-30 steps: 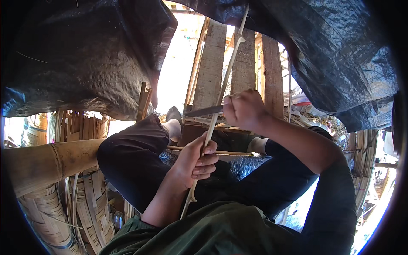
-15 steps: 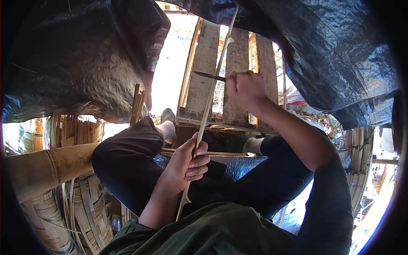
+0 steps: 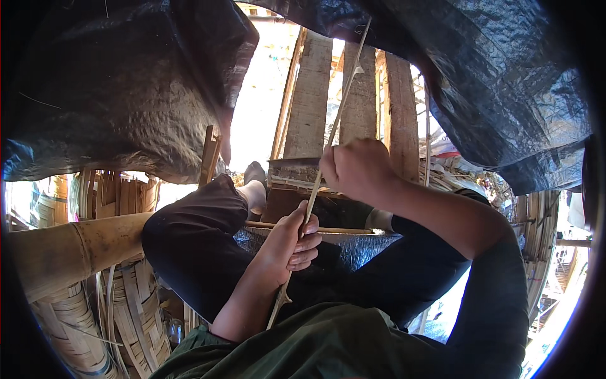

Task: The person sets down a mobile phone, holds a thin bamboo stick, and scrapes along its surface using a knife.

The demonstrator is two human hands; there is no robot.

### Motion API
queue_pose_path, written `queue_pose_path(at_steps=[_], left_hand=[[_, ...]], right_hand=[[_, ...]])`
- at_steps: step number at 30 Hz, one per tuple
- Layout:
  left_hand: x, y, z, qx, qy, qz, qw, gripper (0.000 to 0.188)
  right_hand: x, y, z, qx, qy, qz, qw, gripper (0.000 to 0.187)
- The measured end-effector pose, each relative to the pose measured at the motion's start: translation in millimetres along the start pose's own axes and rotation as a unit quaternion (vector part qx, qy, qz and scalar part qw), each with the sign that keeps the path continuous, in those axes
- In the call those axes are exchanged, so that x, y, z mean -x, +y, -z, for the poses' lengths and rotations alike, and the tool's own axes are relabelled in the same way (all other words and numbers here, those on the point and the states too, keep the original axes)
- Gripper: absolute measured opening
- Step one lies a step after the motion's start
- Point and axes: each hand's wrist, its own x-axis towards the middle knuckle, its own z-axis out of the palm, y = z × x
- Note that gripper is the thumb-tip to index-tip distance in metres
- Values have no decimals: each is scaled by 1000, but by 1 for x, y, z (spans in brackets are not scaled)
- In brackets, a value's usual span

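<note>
My left hand [image 3: 292, 247] is closed round the lower part of a long, pale bamboo strip [image 3: 339, 117]. The strip slants from my lap up and away to the right, with a jutting node near its far end and another below my left hand. In my fist, my right hand [image 3: 358, 167] grips a knife [image 3: 295, 162] whose dark blade points left. Blade and strip cross just beside my right knuckles; whether the edge bites into the strip cannot be made out. The knife's handle is hidden by my fingers.
Wooden planks [image 3: 309, 95] form a slatted platform ahead, beyond my bent legs. Dark plastic sheeting [image 3: 505, 76] hangs on both sides. A thick bamboo pole [image 3: 82, 246] lies at my left, above woven bamboo [image 3: 136, 309]. A thin rod [image 3: 353, 230] crosses between my legs.
My right hand and the knife have come down along the strip, nearer my left hand. The strip's far end has shifted slightly right and lower, and my left hand keeps its grip.
</note>
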Motion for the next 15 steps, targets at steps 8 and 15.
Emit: queue_pose_path(at_steps=[8,15], left_hand=[[6,7,-1,17,-13,3,1000,50],[-1,6,8,81,-111,44,990,51]], right_hand=[[-6,15,-6,-99,90,-50,990,46],[-6,16,-13,-102,178,32,978,41]])
